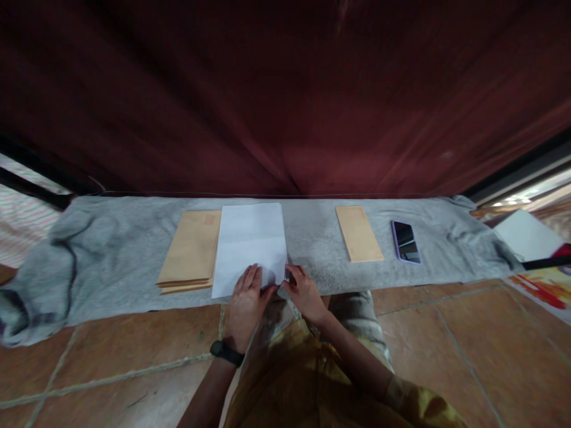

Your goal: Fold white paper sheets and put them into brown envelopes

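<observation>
Through the head view I watched the left hand (pixel 244 306), a black watch (pixel 226 353) strapped on its wrist, lie flat on a white rectangular paper sheet (pixel 250 238). The right hand (pixel 307 295) touched the sheet's near right corner, though I could not make out how firmly. Just left of the sheet I saw a stack of tan paper envelopes (pixel 190 246); well to its right lay a single tan envelope (pixel 359 234), near a dark-screened phone in a purple case (pixel 405 242). Rumpled grey cloth (pixel 307 238) lay beneath everything.
</observation>
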Action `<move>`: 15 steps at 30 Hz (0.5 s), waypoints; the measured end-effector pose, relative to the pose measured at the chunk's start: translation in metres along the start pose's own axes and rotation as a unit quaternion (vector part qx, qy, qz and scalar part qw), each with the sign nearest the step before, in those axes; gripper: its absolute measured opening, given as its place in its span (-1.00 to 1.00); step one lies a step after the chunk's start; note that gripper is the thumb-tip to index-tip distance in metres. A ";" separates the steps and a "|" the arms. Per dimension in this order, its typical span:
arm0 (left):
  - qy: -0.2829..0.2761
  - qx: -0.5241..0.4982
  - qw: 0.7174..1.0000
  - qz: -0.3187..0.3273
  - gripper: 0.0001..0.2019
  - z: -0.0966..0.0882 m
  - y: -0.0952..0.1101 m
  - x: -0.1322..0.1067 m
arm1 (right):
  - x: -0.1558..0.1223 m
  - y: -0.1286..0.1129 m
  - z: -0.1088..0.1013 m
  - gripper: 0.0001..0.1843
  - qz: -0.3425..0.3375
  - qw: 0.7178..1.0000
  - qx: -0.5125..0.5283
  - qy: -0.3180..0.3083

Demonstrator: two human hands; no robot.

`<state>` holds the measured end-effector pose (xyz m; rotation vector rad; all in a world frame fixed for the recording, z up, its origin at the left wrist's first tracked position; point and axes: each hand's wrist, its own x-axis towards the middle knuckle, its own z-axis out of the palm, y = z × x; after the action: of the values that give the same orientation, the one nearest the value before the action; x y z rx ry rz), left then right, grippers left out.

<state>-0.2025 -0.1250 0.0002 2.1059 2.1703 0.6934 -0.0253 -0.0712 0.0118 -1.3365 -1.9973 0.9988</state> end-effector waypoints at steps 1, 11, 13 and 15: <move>0.000 -0.002 1.000 0.000 -0.44 0.000 0.000 0.000 | 0.000 0.000 0.000 -0.54 -0.001 1.000 -0.002 -0.001; -0.003 -0.006 1.000 0.003 -0.45 -0.001 0.001 0.001 | 0.002 0.001 0.004 -0.51 0.007 1.000 0.004 0.016; 0.002 -0.004 1.000 0.002 -0.46 -0.001 0.001 0.001 | 0.002 0.001 0.005 -0.50 0.008 1.000 0.012 0.025; 0.004 -0.004 1.000 0.002 -0.46 0.000 0.001 0.000 | 0.003 0.000 0.005 -0.51 0.007 0.999 0.015 0.030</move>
<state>-0.2016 -0.1248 0.0010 2.1068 2.1653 0.7112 -0.0304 -0.0699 0.0087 -1.3491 -1.9241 0.9798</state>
